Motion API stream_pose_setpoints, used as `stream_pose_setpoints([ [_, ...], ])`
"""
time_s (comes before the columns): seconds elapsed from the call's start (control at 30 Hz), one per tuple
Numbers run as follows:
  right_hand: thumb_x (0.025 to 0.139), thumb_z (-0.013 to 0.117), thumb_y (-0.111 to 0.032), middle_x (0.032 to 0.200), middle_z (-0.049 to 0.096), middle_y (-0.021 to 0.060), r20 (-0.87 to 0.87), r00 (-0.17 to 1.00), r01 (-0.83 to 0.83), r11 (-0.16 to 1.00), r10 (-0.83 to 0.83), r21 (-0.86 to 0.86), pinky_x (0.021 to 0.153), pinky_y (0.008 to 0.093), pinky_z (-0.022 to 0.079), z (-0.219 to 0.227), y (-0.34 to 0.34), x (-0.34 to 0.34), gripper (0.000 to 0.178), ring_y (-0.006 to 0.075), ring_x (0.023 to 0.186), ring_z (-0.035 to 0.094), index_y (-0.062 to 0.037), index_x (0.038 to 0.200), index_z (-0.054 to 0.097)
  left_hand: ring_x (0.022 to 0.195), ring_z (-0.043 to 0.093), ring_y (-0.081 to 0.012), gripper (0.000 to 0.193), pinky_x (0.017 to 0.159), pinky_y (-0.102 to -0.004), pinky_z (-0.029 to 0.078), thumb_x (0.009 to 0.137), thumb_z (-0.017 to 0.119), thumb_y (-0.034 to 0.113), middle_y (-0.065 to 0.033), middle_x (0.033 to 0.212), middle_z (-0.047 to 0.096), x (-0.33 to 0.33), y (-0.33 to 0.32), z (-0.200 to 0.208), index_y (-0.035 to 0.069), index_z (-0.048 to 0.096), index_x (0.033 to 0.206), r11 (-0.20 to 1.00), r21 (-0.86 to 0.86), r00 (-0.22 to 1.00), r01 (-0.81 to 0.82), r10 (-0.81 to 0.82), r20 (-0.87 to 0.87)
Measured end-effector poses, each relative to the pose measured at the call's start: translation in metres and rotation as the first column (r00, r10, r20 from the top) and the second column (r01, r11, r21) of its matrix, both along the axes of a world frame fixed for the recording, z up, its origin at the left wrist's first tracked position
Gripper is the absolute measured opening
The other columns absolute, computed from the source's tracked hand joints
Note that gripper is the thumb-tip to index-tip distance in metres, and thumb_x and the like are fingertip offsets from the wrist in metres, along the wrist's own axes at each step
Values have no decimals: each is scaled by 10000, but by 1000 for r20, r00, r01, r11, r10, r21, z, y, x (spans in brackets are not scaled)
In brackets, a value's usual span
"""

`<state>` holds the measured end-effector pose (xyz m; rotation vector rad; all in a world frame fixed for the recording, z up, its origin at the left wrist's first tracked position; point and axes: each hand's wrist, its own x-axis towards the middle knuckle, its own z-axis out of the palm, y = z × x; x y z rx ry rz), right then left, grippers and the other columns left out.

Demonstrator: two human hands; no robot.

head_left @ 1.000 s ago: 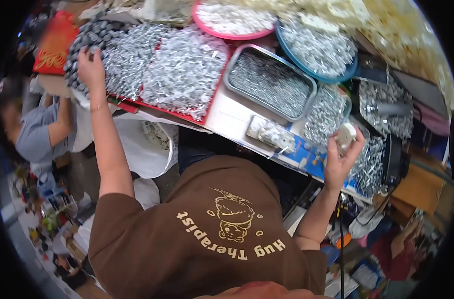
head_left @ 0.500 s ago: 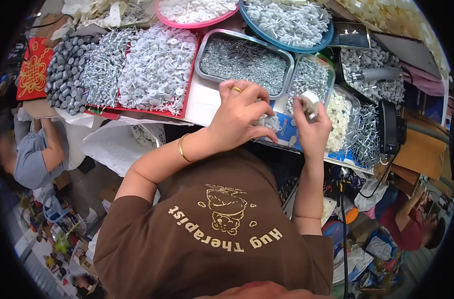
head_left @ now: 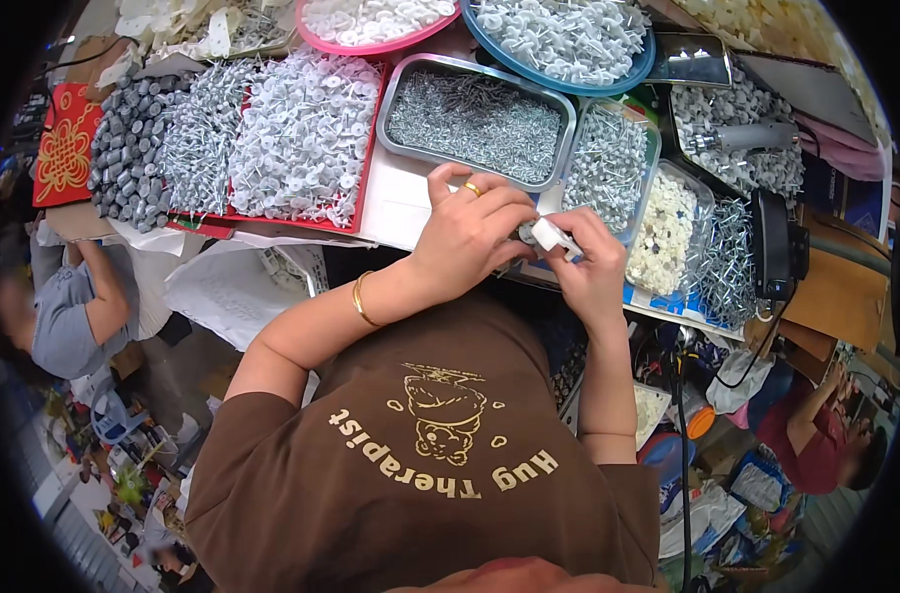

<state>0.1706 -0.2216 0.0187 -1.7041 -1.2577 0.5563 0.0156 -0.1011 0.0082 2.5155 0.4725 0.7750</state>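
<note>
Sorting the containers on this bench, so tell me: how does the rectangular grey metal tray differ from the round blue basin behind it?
The rectangular grey metal tray has straight sides and rounded corners; the round blue basin is circular. The tray holds thin dark grey nail-like pieces; the basin holds white, flat-capped pieces. The tray lies nearer the left hand and right hand, which together hold a small white piece; the basin sits farther back. Both are shallow, open and well filled.

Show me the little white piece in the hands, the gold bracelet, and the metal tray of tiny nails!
small white piece (head_left: 551,235), head view, its white middle between both hands.
gold bracelet (head_left: 360,300), head view, band on the left wrist.
metal tray (head_left: 476,71), head view, its far rim.
</note>
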Motion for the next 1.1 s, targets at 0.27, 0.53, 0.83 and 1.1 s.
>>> stream_pose_setpoints([
  [0.27,753,736,10,899,683,91,192,978,-98,993,85,63,684,334,503,9,-12,-3,283,248,782,659,-33,1033,737,964,635,-154,286,1004,-466,280,646,829,194,54,944,689,1,-2,9,153,684,889,1000,-24,998,0,-1,-65],
  [0.53,692,728,-8,881,689,86,420,904,-155,974,73,163,660,363,484,1,-14,-6,329,273,780,657,-62,1017,745,974,626,-171,276,998,-479,285,636,832,218,43,897,659,2,-4,3,139,664,841,1000,12,1000,2,-2,-25],
  [0.83,827,805,-15,1034,580,50,-196,978,99,984,-69,149,724,260,514,13,-18,1,484,119,895,592,-10,1231,537,991,626,-169,302,1009,-480,275,671,846,248,47,972,692,0,-2,7,149,697,914,999,-52,996,-4,0,-91],
  [1.1,1045,560,-234,1062,572,104,-474,869,199,978,-143,69,721,268,489,3,-19,-4,301,120,838,544,-33,1218,418,1046,612,-169,422,1013,-482,278,675,855,347,33,989,684,-2,1,17,117,685,986,997,-82,989,7,-19,-147],
])
